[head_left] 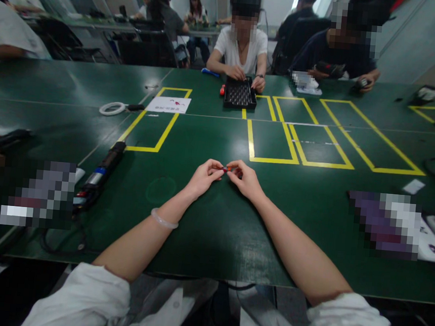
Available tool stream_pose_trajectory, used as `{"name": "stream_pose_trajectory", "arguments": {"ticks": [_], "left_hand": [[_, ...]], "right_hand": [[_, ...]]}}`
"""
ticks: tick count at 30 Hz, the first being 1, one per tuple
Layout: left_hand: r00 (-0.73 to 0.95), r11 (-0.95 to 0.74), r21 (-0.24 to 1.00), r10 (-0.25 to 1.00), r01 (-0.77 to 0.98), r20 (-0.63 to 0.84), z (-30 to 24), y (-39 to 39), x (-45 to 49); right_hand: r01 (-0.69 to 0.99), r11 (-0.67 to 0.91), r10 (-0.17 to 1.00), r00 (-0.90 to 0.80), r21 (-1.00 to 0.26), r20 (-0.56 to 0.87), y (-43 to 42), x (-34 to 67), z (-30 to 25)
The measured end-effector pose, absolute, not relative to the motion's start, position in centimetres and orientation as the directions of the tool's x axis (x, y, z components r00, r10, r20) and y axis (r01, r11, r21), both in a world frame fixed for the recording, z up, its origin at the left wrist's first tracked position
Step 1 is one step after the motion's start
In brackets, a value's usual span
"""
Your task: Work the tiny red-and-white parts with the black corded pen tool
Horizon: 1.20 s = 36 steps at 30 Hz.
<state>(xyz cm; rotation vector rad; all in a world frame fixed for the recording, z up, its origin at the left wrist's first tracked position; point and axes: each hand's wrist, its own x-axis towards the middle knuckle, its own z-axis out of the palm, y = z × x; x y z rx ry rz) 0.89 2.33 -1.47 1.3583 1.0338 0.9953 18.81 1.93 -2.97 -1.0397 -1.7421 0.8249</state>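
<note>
Just above the green table [204, 223], my left hand [204, 176] and my right hand [245, 179] meet fingertip to fingertip. Between them is a tiny part [226, 169] with red, orange and metallic bits, too small to name. The fingers of both hands are pinched on it, the left from one end and the right from the other. A pale bangle [164, 220] circles my left wrist.
A black electric screwdriver [100, 175] with a cable lies to the left. Across the table a person handles a black tray [240, 104] of small parts. Yellow tape outlines [273, 160], a paper sheet [168, 104] and a white cable coil [112, 108] lie ahead.
</note>
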Motion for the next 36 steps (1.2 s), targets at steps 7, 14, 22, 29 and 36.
{"name": "stream_pose_trajectory", "arguments": {"ticks": [7,14,22,29,36], "left_hand": [[0.276,-0.003,0.997,0.961,0.084,-0.020,-1.6,2.4,0.9],[0.306,0.008,0.999,0.952,0.042,-0.021,-1.8,2.5,0.7],[0.314,-0.030,0.999,0.949,0.030,0.019,-1.7,2.6,0.7],[0.298,0.009,0.999,0.954,0.032,-0.018,-2.0,2.8,0.7],[0.415,-0.057,0.948,0.906,0.312,-0.082,0.0,2.3,-1.2]], "right_hand": [[0.200,0.355,0.926,-0.212,-0.913,0.313,2.0,18.8,-3.3],[0.135,0.297,0.932,-0.255,-0.945,0.257,2.2,18.8,-3.5],[0.114,0.294,0.931,-0.258,-0.949,0.257,2.4,18.8,-3.8],[0.142,0.307,0.928,-0.264,-0.941,0.263,2.4,18.8,-3.9],[0.146,0.316,0.925,-0.268,-0.937,0.270,2.3,18.8,-3.5]]}}
